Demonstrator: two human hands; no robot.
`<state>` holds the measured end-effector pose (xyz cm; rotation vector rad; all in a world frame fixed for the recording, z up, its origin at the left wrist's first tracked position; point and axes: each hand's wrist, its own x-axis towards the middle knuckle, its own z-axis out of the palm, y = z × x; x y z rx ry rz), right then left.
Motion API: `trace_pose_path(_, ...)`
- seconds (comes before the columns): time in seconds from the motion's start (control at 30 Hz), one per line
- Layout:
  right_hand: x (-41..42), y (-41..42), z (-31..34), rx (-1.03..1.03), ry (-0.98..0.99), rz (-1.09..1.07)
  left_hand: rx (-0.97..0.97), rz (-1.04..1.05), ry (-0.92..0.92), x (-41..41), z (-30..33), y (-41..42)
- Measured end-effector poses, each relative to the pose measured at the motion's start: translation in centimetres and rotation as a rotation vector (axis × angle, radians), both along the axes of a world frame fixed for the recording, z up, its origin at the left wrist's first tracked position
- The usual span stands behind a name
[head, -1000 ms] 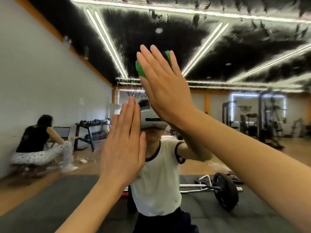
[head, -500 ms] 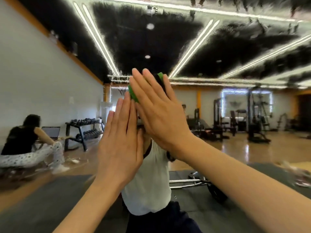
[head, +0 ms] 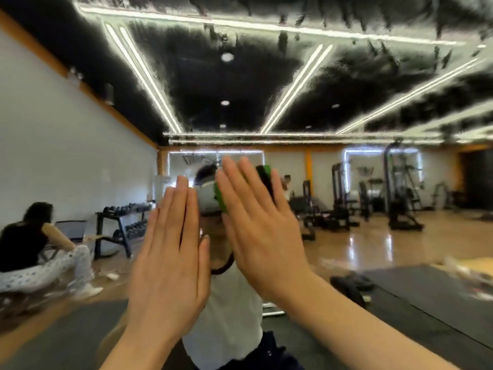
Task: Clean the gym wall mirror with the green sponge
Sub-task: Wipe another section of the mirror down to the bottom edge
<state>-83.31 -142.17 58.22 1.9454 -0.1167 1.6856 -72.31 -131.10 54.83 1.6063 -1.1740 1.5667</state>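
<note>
Head view, wiping stroke in progress. The right hand (head: pixel 262 225), fingers straight and spread a little, presses a green rectangular sponge with a dark scouring face (head: pixel 221 198) flat against the large gym wall mirror (head: pixel 346 236); the sponge sits near the middle of the view, at about the height of the reflected head, and only its left green edge and a dark strip at its upper right show past the fingers. The left hand (head: pixel 170 252) lies open beside it, fingers straight and together, palm toward the glass, holding nothing; whether it touches the glass cannot be told.

Judged technique: keep the palm centred over the sponge so pressure is even, and overlap each pass with the last. The upper glass carries a streaky, wet-looking film across the reflected ceiling lights (head: pixel 296 84), which suggests much of the surface is not yet wiped clear.

Orientation: the sponge's broad face is against the mirror. Its long axis appears to run across the fingers, tilted slightly up to the right, though most of it is hidden.
</note>
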Motion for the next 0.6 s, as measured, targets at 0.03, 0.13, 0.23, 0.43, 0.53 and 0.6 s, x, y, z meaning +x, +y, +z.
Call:
trace_pose_path(0.03,-0.1,-0.5,-0.3,-0.089,0.077,-0.023,-0.002,0.003,0.000,0.0,0.1,-0.1)
trace_pose_path(0.13,-3.8,-4.4,-0.2,-0.169,0.135,-0.057,-0.014,0.006,-0.001,0.0,0.3,-0.1)
trace_pose_path(0.23,-9.4,-9.2,-1.6,0.094,-0.023,-0.058,-0.022,0.001,0.000,-0.3,0.0,-0.1)
trace_pose_path(0.43,-7.2,-6.2,-2.5,0.328,-0.235,-0.035,-0.031,-0.007,0.018,-0.7,-0.1,-0.1)
trace_pose_path(0.53,-2.6,-2.4,-3.9,0.007,0.062,-0.025,-0.028,0.013,0.022,-0.8,-0.1,0.0)
trace_pose_path(0.6,-2.5,-2.5,-4.0,-0.138,0.184,-0.034,-0.024,0.028,0.020,-0.8,-0.1,0.1)
